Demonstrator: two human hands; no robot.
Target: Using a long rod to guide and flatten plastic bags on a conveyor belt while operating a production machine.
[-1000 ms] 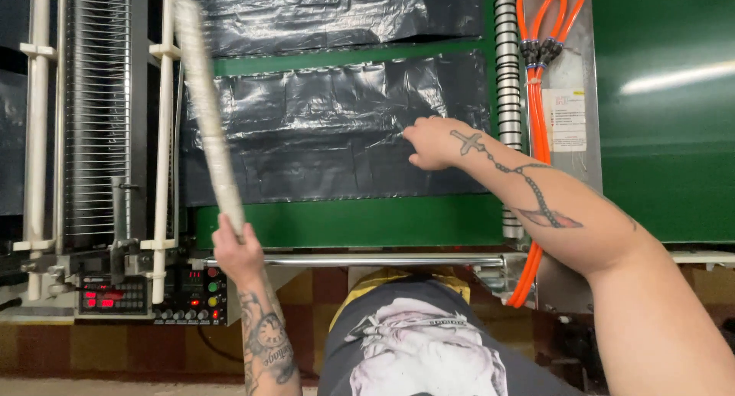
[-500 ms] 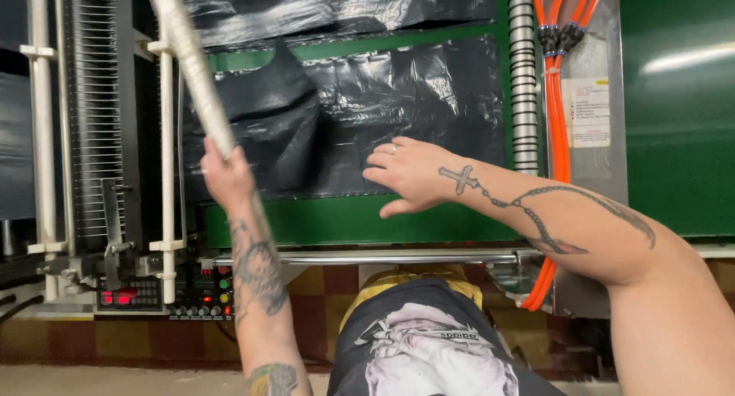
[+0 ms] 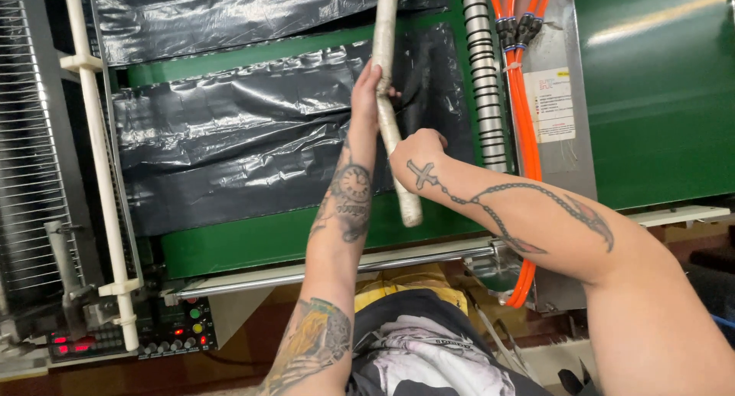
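I hold a long pale cardboard tube [image 3: 385,29] nearly upright in front of the machine. My left hand [image 3: 366,97] grips it at mid-length, fingers wrapped round it. My right hand [image 3: 417,157] is closed round the tube just below, near its lower end [image 3: 410,212]. Behind the tube lie sheets of black plastic film [image 3: 230,136] spread over a green machine bed [image 3: 253,243]. The tube's top runs out of the picture.
A white frame post [image 3: 99,174] and wire rack [image 3: 31,136] stand at the left, with a control panel of lit buttons [image 3: 184,327] below. Orange cables [image 3: 521,97] and a ribbed grey hose [image 3: 482,74] run down at the right beside a green panel [image 3: 658,97].
My left hand carried the tube from the left to the middle. My right hand left the black film and closed round the tube below the left hand.
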